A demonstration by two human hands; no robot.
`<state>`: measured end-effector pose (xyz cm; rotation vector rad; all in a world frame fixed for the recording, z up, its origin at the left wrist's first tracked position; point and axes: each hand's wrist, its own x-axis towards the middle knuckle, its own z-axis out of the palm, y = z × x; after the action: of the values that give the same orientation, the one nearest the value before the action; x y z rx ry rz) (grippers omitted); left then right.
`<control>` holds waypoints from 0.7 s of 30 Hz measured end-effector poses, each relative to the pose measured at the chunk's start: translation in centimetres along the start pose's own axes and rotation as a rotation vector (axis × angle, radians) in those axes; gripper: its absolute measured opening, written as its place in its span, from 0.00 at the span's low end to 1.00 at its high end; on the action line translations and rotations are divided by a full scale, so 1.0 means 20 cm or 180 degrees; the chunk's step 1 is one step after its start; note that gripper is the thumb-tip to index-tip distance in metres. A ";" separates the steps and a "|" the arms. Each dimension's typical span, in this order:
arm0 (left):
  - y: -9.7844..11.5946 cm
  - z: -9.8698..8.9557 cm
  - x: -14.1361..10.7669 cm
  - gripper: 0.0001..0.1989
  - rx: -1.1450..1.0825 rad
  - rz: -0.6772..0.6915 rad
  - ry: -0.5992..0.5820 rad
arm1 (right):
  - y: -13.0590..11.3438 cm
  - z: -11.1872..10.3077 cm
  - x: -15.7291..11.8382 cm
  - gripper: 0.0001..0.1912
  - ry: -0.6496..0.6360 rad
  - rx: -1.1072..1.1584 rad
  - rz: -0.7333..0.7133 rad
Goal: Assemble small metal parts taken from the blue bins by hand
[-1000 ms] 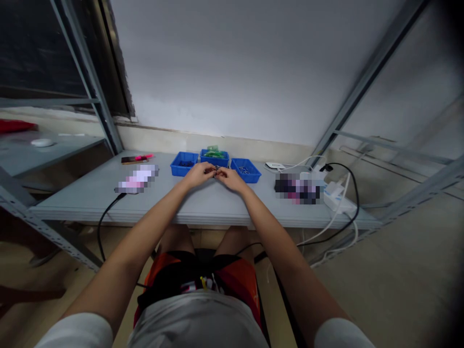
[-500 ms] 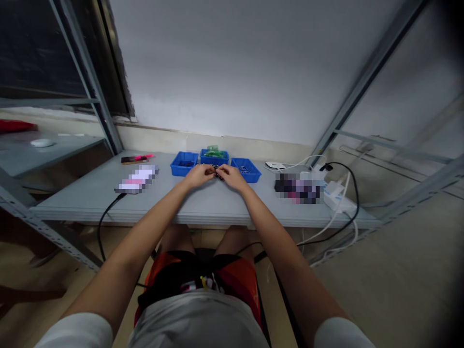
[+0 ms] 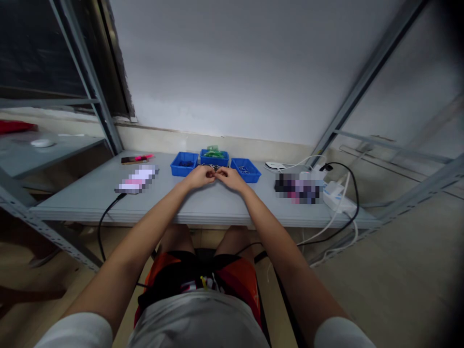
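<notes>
My left hand (image 3: 201,176) and my right hand (image 3: 229,177) meet fingertip to fingertip over the grey shelf table (image 3: 213,205). Both are closed in a pinch; whatever is between the fingers is too small to make out. Just behind the fingers lies a pile of small dark and silvery pieces (image 3: 213,167), partly hidden by the hands. Three blue trays stand around it: a left tray (image 3: 174,170) with dark pieces, a back tray (image 3: 214,162) with green plastic packets (image 3: 214,153), and a right tray (image 3: 253,178) with a few small dark-and-light pieces.
At the left lie a blurred phone (image 3: 137,179) on a black cable and a dark case with a pink item (image 3: 144,157). To the right are a pixelated dark object (image 3: 297,188), a white power strip (image 3: 339,200) and tangled cables. Metal posts (image 3: 357,79) flank the table.
My fingertips have come slightly nearer me and closer together. The pile behind them shows more, and the dark bit between the fingers is now hidden.
</notes>
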<state>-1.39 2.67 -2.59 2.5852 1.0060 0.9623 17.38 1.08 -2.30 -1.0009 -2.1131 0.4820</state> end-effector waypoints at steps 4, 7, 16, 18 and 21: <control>0.00 0.00 0.00 0.08 0.0011 0.0005 -0.0053 | 0.00 0.00 0.00 0.14 -0.0026 -0.0039 0.0024; 0.01 -0.01 0.00 0.09 0.0029 -0.0016 -0.0042 | 0.01 0.00 0.00 0.13 -0.0023 -0.0021 -0.0003; 0.01 -0.01 0.00 0.10 -0.0008 0.0001 -0.0010 | 0.03 0.01 0.01 0.10 0.0004 -0.0118 -0.0036; 0.00 -0.01 0.00 0.10 -0.0048 -0.0002 -0.0008 | 0.03 0.01 0.01 0.09 0.0005 -0.0094 -0.0026; 0.01 -0.01 0.00 0.10 -0.0058 0.0010 -0.0019 | 0.03 0.00 0.01 0.09 0.0088 -0.0034 0.0009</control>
<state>-1.51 2.47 -2.37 2.5741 0.9873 0.9594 17.54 1.65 -2.65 -1.0111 -2.0920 0.4563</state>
